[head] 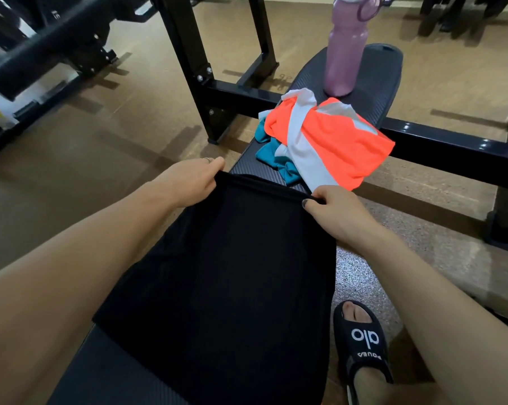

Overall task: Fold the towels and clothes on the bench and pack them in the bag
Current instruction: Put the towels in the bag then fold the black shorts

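Note:
A black garment [232, 273] lies stretched lengthwise along the dark padded bench [106, 372]. My left hand [191, 179] pinches its far left corner and my right hand [334, 211] pinches its far right corner, holding the far edge taut. Just beyond that edge sits an orange and white garment [334, 144] in a loose heap, partly covering a crumpled teal cloth [271, 159]. No bag is visible.
A pink water bottle [346, 54] stands upright at the bench's far end. A black steel rack frame [194, 54] rises to the left, its crossbar [451, 147] passing under the bench. My foot in a black slide sandal [363, 340] rests on the floor, right of the bench.

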### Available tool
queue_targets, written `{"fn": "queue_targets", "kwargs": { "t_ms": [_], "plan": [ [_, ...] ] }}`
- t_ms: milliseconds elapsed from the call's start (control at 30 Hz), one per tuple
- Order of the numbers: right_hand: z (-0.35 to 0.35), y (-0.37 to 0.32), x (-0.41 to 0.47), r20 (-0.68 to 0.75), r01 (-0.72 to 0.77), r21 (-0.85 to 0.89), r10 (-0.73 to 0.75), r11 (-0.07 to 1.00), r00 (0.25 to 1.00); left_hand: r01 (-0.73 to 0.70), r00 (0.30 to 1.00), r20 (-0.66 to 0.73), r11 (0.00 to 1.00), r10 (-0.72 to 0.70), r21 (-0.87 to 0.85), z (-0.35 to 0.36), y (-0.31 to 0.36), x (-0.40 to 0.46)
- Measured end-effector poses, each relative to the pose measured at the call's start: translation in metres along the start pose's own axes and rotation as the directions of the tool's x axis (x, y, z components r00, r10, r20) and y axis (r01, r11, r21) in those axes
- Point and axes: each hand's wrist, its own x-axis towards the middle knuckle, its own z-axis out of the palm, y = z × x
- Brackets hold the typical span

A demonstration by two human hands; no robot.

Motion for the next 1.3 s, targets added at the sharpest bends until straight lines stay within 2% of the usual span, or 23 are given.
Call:
{"fn": "queue_targets", "kwargs": {
  "t_ms": [67, 133, 233, 300, 367, 433, 533, 600, 667, 700, 767, 867, 967, 1100, 1167, 1300],
  "plan": [
    [0.003, 0.002, 0.0, -0.073, 0.03, -0.065, -0.035, 0.997, 0.997, -0.032, 0.996, -0.089, 0.999, 0.033, 0.021, 0.0, -0.005, 0.003],
    [0.008, 0.004, 0.001, -0.158, 0.043, -0.196, -0.074, 0.98, 0.985, -0.002, 0.99, -0.139, 0.999, 0.007, 0.033, 0.003, -0.004, 0.008],
    [0.016, 0.007, 0.003, -0.232, 0.053, -0.422, -0.164, 0.905, 0.959, 0.161, 0.983, -0.087, 0.987, -0.163, -0.028, 0.012, 0.01, 0.011],
    [0.022, 0.002, 0.003, -0.259, 0.054, -0.523, -0.219, 0.851, 0.941, 0.289, 0.95, -0.071, 0.944, -0.303, -0.159, 0.017, 0.02, 0.004],
    [0.029, -0.01, 0.004, -0.283, 0.072, -0.555, -0.27, 0.829, 0.92, 0.363, 0.902, -0.125, 0.882, -0.414, -0.301, 0.018, 0.027, -0.017],
    [0.035, -0.023, 0.008, -0.297, 0.128, -0.553, -0.339, 0.823, 0.893, 0.414, 0.835, -0.182, 0.81, -0.52, -0.415, 0.024, 0.036, -0.054],
    [0.045, -0.037, 0.016, -0.118, 0.26, -0.466, -0.351, 0.845, 0.929, 0.55, 0.705, -0.145, 0.664, -0.695, -0.507, 0.045, 0.06, -0.128],
    [0.052, -0.041, 0.021, -0.022, 0.267, -0.408, -0.301, 0.873, 0.953, 0.706, 0.558, -0.018, 0.487, -0.83, -0.514, 0.065, 0.079, -0.177],
    [0.058, -0.046, 0.025, -0.003, 0.227, -0.438, -0.254, 0.87, 0.967, 0.789, 0.38, 0.152, 0.234, -0.912, -0.567, 0.08, 0.101, -0.215],
    [0.06, -0.049, 0.026, -0.012, 0.204, -0.449, -0.234, 0.87, 0.972, 0.788, 0.316, 0.232, 0.119, -0.92, -0.605, 0.084, 0.113, -0.229],
    [0.061, -0.057, 0.029, -0.024, 0.163, -0.426, -0.192, 0.89, 0.981, 0.711, 0.268, 0.329, -0.044, -0.905, -0.702, 0.086, 0.133, -0.248],
    [0.06, -0.065, 0.031, 0.008, 0.111, -0.373, -0.117, 0.921, 0.993, 0.505, 0.255, 0.457, -0.286, -0.852, -0.815, 0.08, 0.155, -0.255],
    [0.056, -0.068, 0.029, 0.117, 0.071, -0.254, -0.042, 0.965, 0.992, 0.412, 0.259, 0.563, -0.438, -0.785, -0.799, 0.076, 0.17, -0.252],
    [0.044, -0.065, 0.025, 0.219, 0.021, -0.058, -0.008, 0.998, 0.976, 0.152, 0.266, 0.698, -0.686, -0.665, -0.712, 0.076, 0.176, -0.252],
    [0.038, -0.064, 0.021, 0.239, 0.019, -0.01, -0.016, 1.0, 0.971, 0.07, 0.304, 0.715, -0.734, -0.629, -0.676, 0.075, 0.174, -0.259],
    [0.025, -0.065, 0.01, 0.213, -0.014, 0.092, -0.006, 0.996, 0.977, -0.01, 0.367, 0.661, -0.713, -0.655, -0.701, 0.059, 0.168, -0.276]
  ]
}}
